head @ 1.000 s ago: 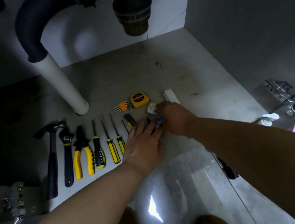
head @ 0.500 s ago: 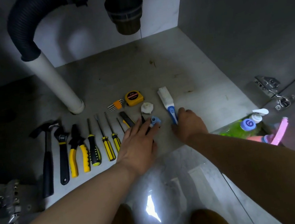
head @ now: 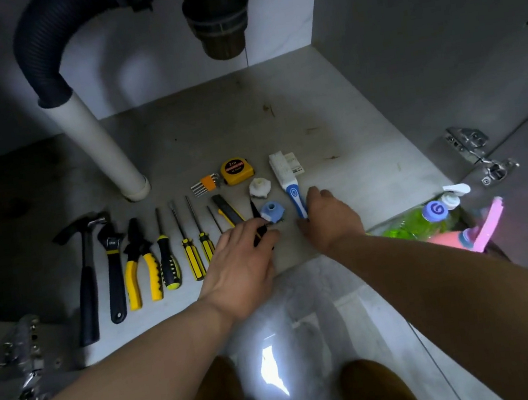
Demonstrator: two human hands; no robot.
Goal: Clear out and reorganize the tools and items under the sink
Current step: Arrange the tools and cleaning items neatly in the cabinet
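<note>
Tools lie in a row on the cabinet floor (head: 326, 96): hammer (head: 86, 275), black wrench (head: 113, 265), yellow pliers (head: 139, 261), three screwdrivers (head: 191, 250), a utility knife (head: 227, 212). Behind them sit a hex key set (head: 206, 182) and a yellow tape measure (head: 237, 170). My left hand (head: 241, 264) lies flat, its fingertips on a thin black tool (head: 255, 209) beside a blue fitting (head: 273, 212) and a white fitting (head: 258, 188). My right hand (head: 331, 219) pinches the lower end of a blue and white brush (head: 288, 182).
A white drain pipe (head: 102, 148) with a black corrugated hose (head: 38, 51) stands at the back left, and the sink trap (head: 218, 19) hangs above. Door hinges (head: 480, 152) flank the opening. A green bottle (head: 408, 225) and pink items (head: 493, 222) stand outside at the right.
My right hand drew back from the fittings to the brush handle and laid the brush straight. My left hand stayed on the black tool. Bottles came into view at the right.
</note>
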